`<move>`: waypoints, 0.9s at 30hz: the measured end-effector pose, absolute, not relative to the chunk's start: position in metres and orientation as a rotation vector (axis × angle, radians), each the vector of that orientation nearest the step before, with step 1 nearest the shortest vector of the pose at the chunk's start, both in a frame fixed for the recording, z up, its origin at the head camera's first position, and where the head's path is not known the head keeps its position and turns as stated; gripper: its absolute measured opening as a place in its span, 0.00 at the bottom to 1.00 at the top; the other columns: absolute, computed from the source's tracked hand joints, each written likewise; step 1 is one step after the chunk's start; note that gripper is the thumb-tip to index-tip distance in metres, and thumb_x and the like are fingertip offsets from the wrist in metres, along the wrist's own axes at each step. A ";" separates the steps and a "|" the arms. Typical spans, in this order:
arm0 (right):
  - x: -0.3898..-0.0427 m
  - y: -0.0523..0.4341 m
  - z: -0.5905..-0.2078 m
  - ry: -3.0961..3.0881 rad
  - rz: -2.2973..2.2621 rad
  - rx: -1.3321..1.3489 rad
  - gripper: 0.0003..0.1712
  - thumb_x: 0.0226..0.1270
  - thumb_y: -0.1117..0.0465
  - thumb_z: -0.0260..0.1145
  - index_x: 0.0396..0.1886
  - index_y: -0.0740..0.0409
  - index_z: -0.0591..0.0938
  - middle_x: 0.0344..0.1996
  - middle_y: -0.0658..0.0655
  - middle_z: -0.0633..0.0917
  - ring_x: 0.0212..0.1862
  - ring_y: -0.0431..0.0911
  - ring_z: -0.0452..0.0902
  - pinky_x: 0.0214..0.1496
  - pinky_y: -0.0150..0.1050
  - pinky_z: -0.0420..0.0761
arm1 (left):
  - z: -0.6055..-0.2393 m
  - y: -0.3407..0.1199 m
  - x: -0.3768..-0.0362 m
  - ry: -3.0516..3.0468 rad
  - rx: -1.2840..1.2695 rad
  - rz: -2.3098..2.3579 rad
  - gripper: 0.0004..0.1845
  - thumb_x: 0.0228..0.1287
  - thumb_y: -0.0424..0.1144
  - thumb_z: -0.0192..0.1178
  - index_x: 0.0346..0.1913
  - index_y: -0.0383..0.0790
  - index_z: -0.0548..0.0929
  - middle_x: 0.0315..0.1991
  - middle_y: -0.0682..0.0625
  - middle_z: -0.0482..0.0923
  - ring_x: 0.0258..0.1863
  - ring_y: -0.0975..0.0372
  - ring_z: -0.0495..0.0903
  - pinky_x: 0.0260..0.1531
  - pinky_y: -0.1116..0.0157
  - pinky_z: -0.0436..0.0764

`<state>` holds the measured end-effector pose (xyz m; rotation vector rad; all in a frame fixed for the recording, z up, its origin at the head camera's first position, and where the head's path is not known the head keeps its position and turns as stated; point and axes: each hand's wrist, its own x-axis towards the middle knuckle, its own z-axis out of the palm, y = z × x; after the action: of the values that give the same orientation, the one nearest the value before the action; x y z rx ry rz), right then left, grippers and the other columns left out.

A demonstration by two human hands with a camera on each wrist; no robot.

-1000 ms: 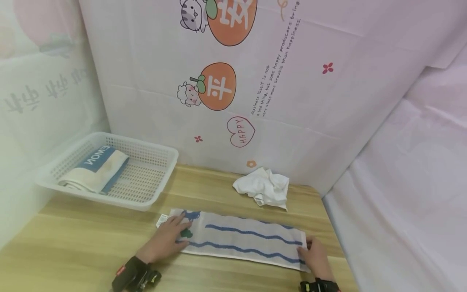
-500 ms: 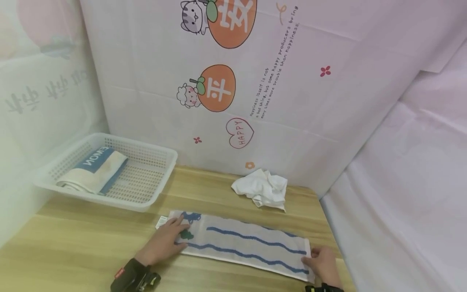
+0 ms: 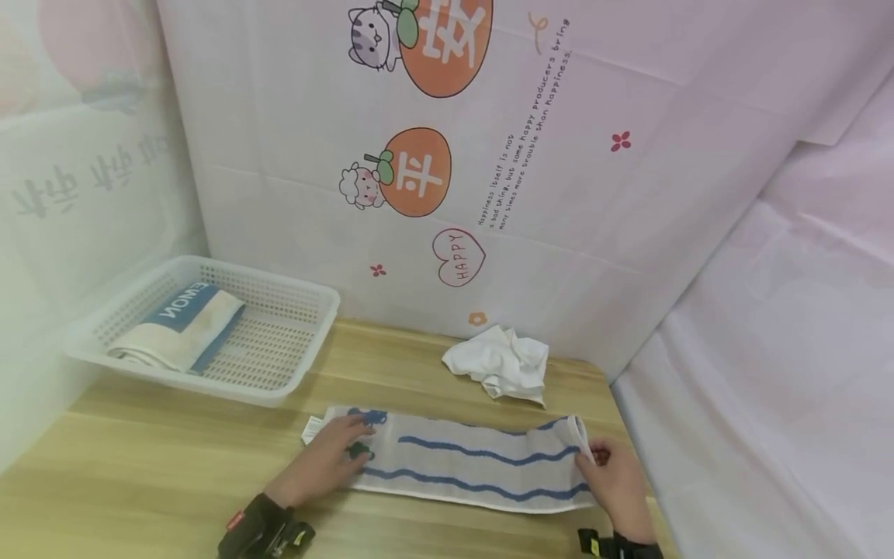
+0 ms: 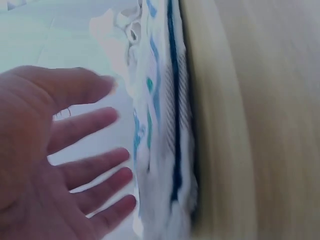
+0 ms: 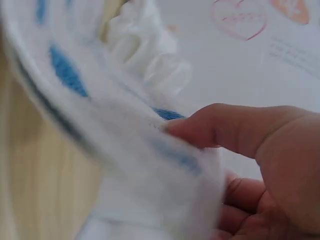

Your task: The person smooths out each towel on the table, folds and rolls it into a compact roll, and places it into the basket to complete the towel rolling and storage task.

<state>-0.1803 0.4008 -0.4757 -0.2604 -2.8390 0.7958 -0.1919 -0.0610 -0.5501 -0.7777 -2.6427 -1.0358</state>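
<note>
A long white towel with wavy blue stripes (image 3: pixel 468 464) lies folded lengthwise on the wooden table (image 3: pixel 140 473). My left hand (image 3: pixel 328 460) rests flat with straight fingers on the towel's left end (image 4: pixel 160 125). My right hand (image 3: pixel 615 477) pinches the towel's right end (image 5: pixel 125 150) between thumb and fingers and lifts it off the table, so that end curls upward.
A white perforated basket (image 3: pixel 293 291) at the back left holds a folded cream and blue towel (image 3: pixel 178 328). A crumpled white cloth (image 3: pixel 501 363) lies behind the striped towel. A printed pink-white curtain (image 3: pixel 489 171) walls the back and right.
My right hand took hold of the towel's right end and raised it, drawing it slightly left. The left hand stays pressed on the left end.
</note>
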 end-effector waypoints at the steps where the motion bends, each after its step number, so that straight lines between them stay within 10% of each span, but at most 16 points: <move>1: -0.179 0.394 -0.471 -2.824 0.797 -0.238 0.14 0.62 0.63 0.69 0.43 0.70 0.85 0.34 0.60 0.87 0.36 0.48 0.82 0.34 0.35 0.80 | -0.550 -0.058 -0.193 -2.619 -0.784 -1.036 0.20 0.63 0.35 0.68 0.57 0.35 0.82 0.62 0.33 0.76 0.63 0.40 0.75 0.62 0.38 0.73; 18: -0.180 0.230 -0.453 -2.534 0.934 0.495 0.08 0.57 0.72 0.74 0.31 0.57 0.85 0.24 0.45 0.81 0.26 0.34 0.74 0.23 0.28 0.76 | -0.529 0.004 -0.186 -2.606 -0.899 -1.553 0.30 0.83 0.48 0.42 0.74 0.27 0.63 0.55 0.39 0.83 0.50 0.54 0.84 0.54 0.54 0.84; 27: -0.170 0.181 -0.474 -2.621 1.103 0.896 0.10 0.66 0.72 0.69 0.44 0.57 0.83 0.38 0.51 0.83 0.38 0.35 0.79 0.35 0.28 0.83 | -0.532 0.005 -0.172 -2.449 -0.861 -1.640 0.19 0.84 0.41 0.41 0.64 0.38 0.76 0.53 0.49 0.85 0.52 0.62 0.83 0.54 0.61 0.83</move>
<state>-0.1696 0.1810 -0.4741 0.8963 -2.6206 1.1034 -0.1722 0.0054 -0.5322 -0.8608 -2.4485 -1.6399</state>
